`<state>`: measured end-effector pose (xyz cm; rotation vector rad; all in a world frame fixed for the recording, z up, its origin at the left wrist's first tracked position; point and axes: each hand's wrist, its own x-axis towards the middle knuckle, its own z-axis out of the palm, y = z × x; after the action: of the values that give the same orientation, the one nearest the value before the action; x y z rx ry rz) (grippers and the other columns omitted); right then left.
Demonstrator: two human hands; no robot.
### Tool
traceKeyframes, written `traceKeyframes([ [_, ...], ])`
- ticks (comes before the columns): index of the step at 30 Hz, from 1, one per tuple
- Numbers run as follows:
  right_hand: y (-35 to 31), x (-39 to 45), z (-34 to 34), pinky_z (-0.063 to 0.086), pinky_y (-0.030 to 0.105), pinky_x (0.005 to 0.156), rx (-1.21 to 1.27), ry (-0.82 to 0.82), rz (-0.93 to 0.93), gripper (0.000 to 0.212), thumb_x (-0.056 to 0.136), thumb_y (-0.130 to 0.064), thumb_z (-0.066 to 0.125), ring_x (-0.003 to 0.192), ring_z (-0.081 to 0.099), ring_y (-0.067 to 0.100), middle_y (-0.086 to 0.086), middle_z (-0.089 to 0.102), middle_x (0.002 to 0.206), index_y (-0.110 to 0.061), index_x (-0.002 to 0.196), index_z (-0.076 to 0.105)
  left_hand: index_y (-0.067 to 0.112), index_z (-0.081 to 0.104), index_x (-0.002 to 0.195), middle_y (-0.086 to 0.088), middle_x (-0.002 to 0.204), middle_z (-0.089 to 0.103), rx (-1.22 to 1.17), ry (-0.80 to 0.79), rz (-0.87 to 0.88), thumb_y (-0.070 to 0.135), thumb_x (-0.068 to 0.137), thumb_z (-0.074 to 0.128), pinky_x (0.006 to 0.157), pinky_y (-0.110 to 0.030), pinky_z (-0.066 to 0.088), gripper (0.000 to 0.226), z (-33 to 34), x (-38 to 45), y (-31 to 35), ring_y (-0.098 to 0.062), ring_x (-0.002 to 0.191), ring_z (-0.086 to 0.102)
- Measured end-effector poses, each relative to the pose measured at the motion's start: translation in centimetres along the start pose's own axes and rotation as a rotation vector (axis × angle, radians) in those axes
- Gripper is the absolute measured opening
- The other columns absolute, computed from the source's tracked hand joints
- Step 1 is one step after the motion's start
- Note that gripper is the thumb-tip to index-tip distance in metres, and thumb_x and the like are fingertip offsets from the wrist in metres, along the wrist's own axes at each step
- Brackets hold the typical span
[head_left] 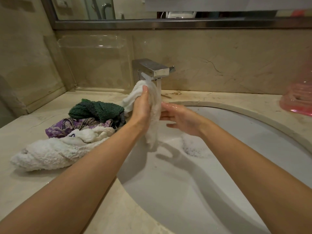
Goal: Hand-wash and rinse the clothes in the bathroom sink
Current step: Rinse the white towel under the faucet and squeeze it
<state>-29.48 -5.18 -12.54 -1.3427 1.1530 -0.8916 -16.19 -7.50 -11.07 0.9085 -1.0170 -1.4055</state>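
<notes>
Head view: left hand (141, 108) has its grip closed around a white cloth (154, 112) under the running faucet (152, 69); right hand (181, 118) touches it, fingers straight

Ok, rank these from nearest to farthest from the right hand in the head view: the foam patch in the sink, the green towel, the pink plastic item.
From the right hand:
1. Foam patch, just below it in the sink.
2. Green towel, on the counter to the left.
3. Pink plastic item, at the far right edge.
</notes>
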Motion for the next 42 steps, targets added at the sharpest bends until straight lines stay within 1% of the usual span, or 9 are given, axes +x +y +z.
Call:
traceKeyframes([
  [6, 0.3, 0.9, 0.4, 0.048, 0.038, 0.100, -0.094, 0.163, -0.094, 0.031, 0.092, -0.028, 0.063, 0.096, 0.063, 0.015, 0.001, 0.069, 0.101, -0.009, 0.117, 0.063, 0.008, 0.052, 0.133, -0.013, 0.133, 0.057, -0.010, 0.030, -0.008, 0.054, 0.100, 0.028, 0.112, -0.048, 0.037, 0.060, -0.2, -0.3, 0.5, -0.028, 0.125, 0.054],
  [11, -0.8, 0.4, -0.5, 0.057, 0.039, 0.082, 0.135, 0.407, -0.199, 0.017, 0.101, -0.014, 0.047, 0.083, 0.068, 0.021, 0.005, 0.070, 0.084, -0.014, 0.086, 0.054, 0.005, 0.042, 0.144, -0.016, 0.146, 0.045, 0.309, 0.106, 0.019, 0.054, 0.102, 0.022, 0.112, -0.047, 0.035, 0.067, -0.1, -0.2, 0.1, -0.034, 0.135, 0.043],
  [16, 0.5, 0.0, -0.2, 0.057, 0.037, 0.083, -0.165, 0.197, -0.023, 0.033, 0.087, -0.044, 0.065, 0.090, 0.068, 0.020, 0.004, 0.072, 0.094, -0.012, 0.097, 0.065, 0.012, 0.045, 0.143, -0.006, 0.136, 0.053, 0.263, 0.077, -0.025, 0.070, 0.092, 0.021, 0.111, -0.042, 0.037, 0.081, -0.3, -0.1, -0.2, -0.023, 0.126, 0.050],
  [22, 1.2, 0.6, 0.4, 0.052, 0.039, 0.086, -0.211, 0.277, -0.124, 0.017, 0.087, -0.019, 0.071, 0.092, 0.063, 0.021, 0.008, 0.068, 0.094, -0.017, 0.079, 0.055, 0.007, 0.049, 0.139, -0.018, 0.128, 0.059, 0.391, 0.101, -0.010, 0.072, 0.090, 0.010, 0.108, -0.044, 0.040, 0.090, -0.5, 0.0, -0.4, -0.030, 0.121, 0.055],
  [25, 1.8, 0.5, -0.4, 0.054, 0.040, 0.079, -0.079, 0.395, -0.124, 0.019, 0.091, -0.020, 0.066, 0.084, 0.067, 0.029, 0.009, 0.070, 0.090, -0.014, 0.080, 0.052, 0.014, 0.049, 0.140, -0.011, 0.125, 0.063, 0.479, 0.098, 0.034, 0.061, 0.098, 0.008, 0.088, -0.032, 0.052, 0.076, -0.6, -0.5, -0.4, -0.026, 0.112, 0.062],
  [28, 1.9, 0.8, -1.3, 0.053, 0.039, 0.069, 0.054, 0.528, -0.137, 0.016, 0.093, -0.024, 0.064, 0.075, 0.061, 0.033, 0.012, 0.066, 0.090, -0.019, 0.080, 0.057, 0.009, 0.054, 0.134, -0.011, 0.097, 0.068, 0.490, 0.135, 0.078, 0.055, 0.101, 0.012, 0.049, -0.022, 0.051, 0.070, -0.5, -0.7, -0.3, -0.022, 0.073, 0.067],
  [30, 1.5, 0.9, -1.5, 0.048, 0.025, 0.055, 0.134, 0.562, -0.166, 0.010, 0.091, -0.018, 0.066, 0.073, 0.061, 0.020, 0.005, 0.063, 0.093, -0.020, 0.084, 0.059, 0.007, 0.053, 0.134, -0.010, 0.094, 0.067, 0.498, 0.185, 0.107, 0.055, 0.101, 0.013, 0.065, -0.028, 0.054, 0.071, -0.4, -0.6, -0.2, -0.021, 0.078, 0.065],
  [33, 1.3, 1.1, -1.4, 0.051, 0.024, 0.061, 0.210, 0.464, -0.118, 0.025, 0.084, -0.004, 0.071, 0.090, 0.066, 0.020, 0.005, 0.065, 0.108, -0.020, 0.102, 0.063, 0.013, 0.049, 0.140, -0.009, 0.133, 0.057, 0.389, 0.220, 0.072, 0.060, 0.099, 0.015, 0.106, -0.045, 0.042, 0.071, -0.3, -0.4, -0.1, -0.026, 0.123, 0.053],
  [42, 1.8, 1.2, -1.5, 0.048, 0.039, 0.096, 0.062, 0.132, 0.005, 0.060, 0.070, -0.027, 0.083, 0.112, 0.063, 0.026, 0.006, 0.070, 0.115, -0.010, 0.123, 0.061, 0.013, 0.061, 0.124, -0.008, 0.126, 0.061, 0.130, 0.240, -0.040, 0.066, 0.092, 0.039, 0.106, -0.041, 0.043, 0.066, -0.5, -0.1, 0.1, -0.023, 0.117, 0.057],
])
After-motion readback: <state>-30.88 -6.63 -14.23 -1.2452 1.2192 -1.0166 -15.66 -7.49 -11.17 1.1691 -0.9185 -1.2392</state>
